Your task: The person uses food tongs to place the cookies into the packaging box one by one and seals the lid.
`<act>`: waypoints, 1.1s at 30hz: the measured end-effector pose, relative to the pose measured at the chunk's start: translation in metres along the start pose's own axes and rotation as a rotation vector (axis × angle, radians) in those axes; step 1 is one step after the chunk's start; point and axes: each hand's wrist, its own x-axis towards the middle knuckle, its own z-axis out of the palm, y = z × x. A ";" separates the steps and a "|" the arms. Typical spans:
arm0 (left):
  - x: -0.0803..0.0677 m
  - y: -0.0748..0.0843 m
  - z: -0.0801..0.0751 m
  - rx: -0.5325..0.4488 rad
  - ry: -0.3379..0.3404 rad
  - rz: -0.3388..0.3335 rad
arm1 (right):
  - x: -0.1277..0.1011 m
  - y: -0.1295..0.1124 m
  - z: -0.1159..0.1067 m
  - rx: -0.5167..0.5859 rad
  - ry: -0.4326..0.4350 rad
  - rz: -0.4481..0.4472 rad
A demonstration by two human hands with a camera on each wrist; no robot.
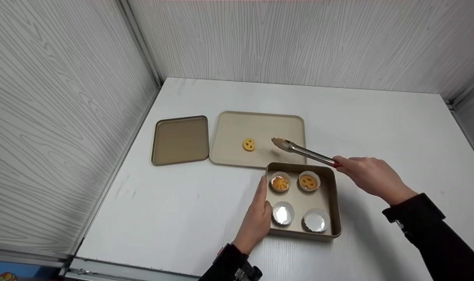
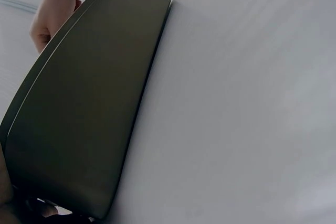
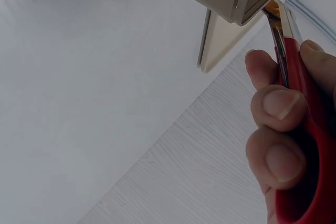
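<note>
My right hand (image 1: 371,174) grips red-handled metal tongs (image 1: 304,152), whose tips hover over the large beige tray (image 1: 260,121) to the right of a yellow cookie (image 1: 249,144). In the right wrist view my fingers (image 3: 278,106) curl round the tongs' red handle (image 3: 304,129). My left hand (image 1: 257,218) rests with straight fingers against the left wall of a square gold pan (image 1: 334,207). The pan holds two paper cups with orange cookies (image 1: 280,182) at the back and two bare foil cups (image 1: 283,213) in front. The left wrist view shows the pan's dark outer wall (image 2: 84,108).
A smaller brown tray (image 1: 181,139) lies left of the large tray. Everything sits on a white table (image 1: 377,113) enclosed by grey wood-grain walls (image 1: 57,117). The table's front edge runs along a metal rail at the lower left.
</note>
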 end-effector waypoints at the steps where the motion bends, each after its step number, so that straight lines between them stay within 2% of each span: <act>1: 0.000 0.000 0.000 -0.002 0.000 -0.001 | -0.002 0.000 -0.001 0.001 0.003 0.001; 8: 0.001 0.000 0.000 -0.008 -0.003 -0.007 | -0.019 0.001 -0.012 0.011 0.013 0.015; 17: 0.001 -0.001 0.000 0.001 -0.004 -0.007 | -0.035 0.004 -0.028 0.032 -0.042 0.054; 25: 0.000 0.000 0.000 -0.006 -0.003 -0.003 | -0.045 0.004 -0.042 0.069 -0.035 0.019; 33: 0.000 -0.001 0.000 -0.014 -0.001 0.002 | -0.052 0.004 -0.055 0.093 -0.105 0.026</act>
